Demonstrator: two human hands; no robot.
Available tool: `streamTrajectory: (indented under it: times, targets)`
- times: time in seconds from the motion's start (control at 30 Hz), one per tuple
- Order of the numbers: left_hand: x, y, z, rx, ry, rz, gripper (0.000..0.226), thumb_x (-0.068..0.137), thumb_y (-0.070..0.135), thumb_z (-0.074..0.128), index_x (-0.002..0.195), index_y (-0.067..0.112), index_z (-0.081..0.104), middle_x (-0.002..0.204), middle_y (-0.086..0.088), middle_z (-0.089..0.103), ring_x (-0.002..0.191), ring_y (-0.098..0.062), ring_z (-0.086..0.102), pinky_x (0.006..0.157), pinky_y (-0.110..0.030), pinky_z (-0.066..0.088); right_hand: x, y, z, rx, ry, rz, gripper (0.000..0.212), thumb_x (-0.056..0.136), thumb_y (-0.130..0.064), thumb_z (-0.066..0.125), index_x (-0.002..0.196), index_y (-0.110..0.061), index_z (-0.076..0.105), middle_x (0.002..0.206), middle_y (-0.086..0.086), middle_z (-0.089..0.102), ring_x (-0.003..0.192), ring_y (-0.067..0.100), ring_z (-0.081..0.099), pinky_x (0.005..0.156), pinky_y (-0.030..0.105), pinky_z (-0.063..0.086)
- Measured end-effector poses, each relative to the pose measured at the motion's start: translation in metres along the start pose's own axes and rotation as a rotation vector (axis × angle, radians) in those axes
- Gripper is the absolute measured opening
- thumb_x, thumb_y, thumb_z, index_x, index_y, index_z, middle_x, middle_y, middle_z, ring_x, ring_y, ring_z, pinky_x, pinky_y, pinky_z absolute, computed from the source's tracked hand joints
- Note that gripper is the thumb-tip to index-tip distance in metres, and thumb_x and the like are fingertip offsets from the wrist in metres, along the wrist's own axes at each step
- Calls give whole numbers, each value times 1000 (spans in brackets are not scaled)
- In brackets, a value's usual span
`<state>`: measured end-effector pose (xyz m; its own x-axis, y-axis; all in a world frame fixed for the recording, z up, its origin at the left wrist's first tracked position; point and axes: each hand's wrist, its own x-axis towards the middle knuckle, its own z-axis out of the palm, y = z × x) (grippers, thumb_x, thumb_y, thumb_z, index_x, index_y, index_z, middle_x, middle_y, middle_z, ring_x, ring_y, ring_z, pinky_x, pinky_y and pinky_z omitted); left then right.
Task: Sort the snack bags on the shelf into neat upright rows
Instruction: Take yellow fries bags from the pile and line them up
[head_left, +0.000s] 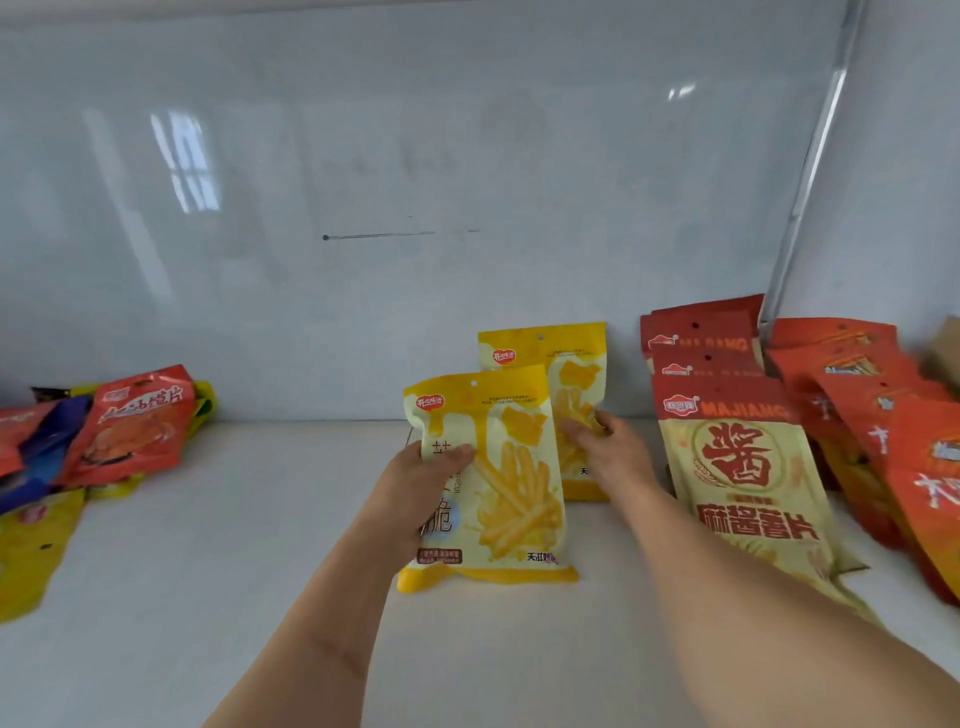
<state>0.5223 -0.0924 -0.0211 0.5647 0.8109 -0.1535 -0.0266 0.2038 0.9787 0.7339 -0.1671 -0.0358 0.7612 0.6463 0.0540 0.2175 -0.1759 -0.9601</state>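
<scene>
Two yellow fries bags stand upright in the middle of the white shelf (234, 571). My left hand (415, 488) grips the front yellow bag (511, 483) by its left side. Behind it, the rear yellow bag (566, 364) leans near the back wall, and my right hand (608, 447) holds it at its lower right. To the right stands a row of red-and-cream Majiang bags (743, 467). Further right, red-orange bags (883, 415) lean in rows.
A loose heap lies at the left edge: a red bag (135, 426) on top, blue bags (47, 441) and flat yellow bags (31, 551) beneath. The glossy white back wall (415, 182) rises behind. A metal upright (810, 171) runs up at the right.
</scene>
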Motion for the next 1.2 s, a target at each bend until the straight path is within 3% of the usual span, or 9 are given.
streamTrajectory:
  times: [0.1, 0.23, 0.4, 0.5, 0.6, 0.8, 0.9, 1.07, 1.2]
  targets:
    - [11, -3, 13, 68, 40, 8, 22, 94, 21, 68, 112, 9, 71, 102, -13, 78, 93, -34, 76, 90, -55, 58, 4, -2, -2, -7, 27, -8, 60, 98, -55, 43, 136, -11, 55, 134, 8, 59, 120, 26, 55, 87, 27, 40]
    - [28, -10, 30, 214, 141, 35, 20, 90, 30, 72, 105, 18, 74, 95, -2, 80, 88, -26, 76, 88, -48, 60, 7, -2, -3, 39, 9, -5, 65, 99, -61, 26, 139, -18, 55, 142, 8, 54, 131, 26, 48, 93, 28, 32]
    - [41, -16, 50, 262, 190, 36, 19, 90, 35, 70, 104, 21, 72, 95, 0, 78, 88, -24, 74, 87, -46, 60, 16, 4, 0, 82, 16, 11, 70, 90, -71, 42, 130, -16, 60, 127, 4, 63, 107, 18, 54, 89, 30, 38]
    - [51, -19, 57, 269, 201, 51, 20, 90, 35, 70, 105, 21, 71, 95, 1, 77, 87, -23, 74, 86, -45, 60, 22, 8, 3, 68, 25, 27, 73, 84, -70, 56, 133, -15, 58, 127, 3, 64, 115, 22, 59, 96, 36, 46]
    - [61, -22, 60, 296, 210, 63, 22, 90, 37, 69, 106, 22, 70, 96, 2, 75, 88, -21, 72, 83, -41, 59, 27, 11, 4, 59, 29, 19, 64, 87, -58, 63, 136, -17, 56, 128, 1, 63, 118, 23, 58, 91, 31, 44]
    - [82, -25, 63, 411, 239, 113, 25, 90, 41, 69, 104, 19, 68, 95, 4, 72, 86, -15, 67, 72, -33, 52, 37, 16, 8, 17, 64, -6, 50, 91, -49, 63, 130, -17, 59, 119, 1, 66, 114, 24, 61, 88, 30, 46]
    - [88, -24, 64, 429, 242, 118, 27, 89, 41, 70, 104, 19, 69, 97, 2, 74, 87, -17, 68, 74, -34, 54, 43, 16, 8, -24, 70, -5, 46, 92, -48, 61, 126, -17, 61, 118, 3, 67, 113, 25, 61, 86, 29, 44]
    - [81, -12, 58, 478, 304, 131, 52, 90, 46, 65, 131, 16, 56, 109, 3, 68, 90, -17, 67, 84, -38, 55, 41, 8, 10, -322, 147, -72, 52, 92, -54, 57, 126, -14, 55, 123, 7, 62, 114, 30, 58, 85, 36, 46]
    - [61, -2, 39, 774, 481, 223, 55, 97, 49, 53, 142, 17, 48, 134, 0, 59, 120, -22, 58, 95, -37, 46, 26, -10, 14, -683, 300, -268, 58, 97, -48, 49, 138, -7, 44, 137, 14, 48, 124, 35, 46, 97, 43, 40]
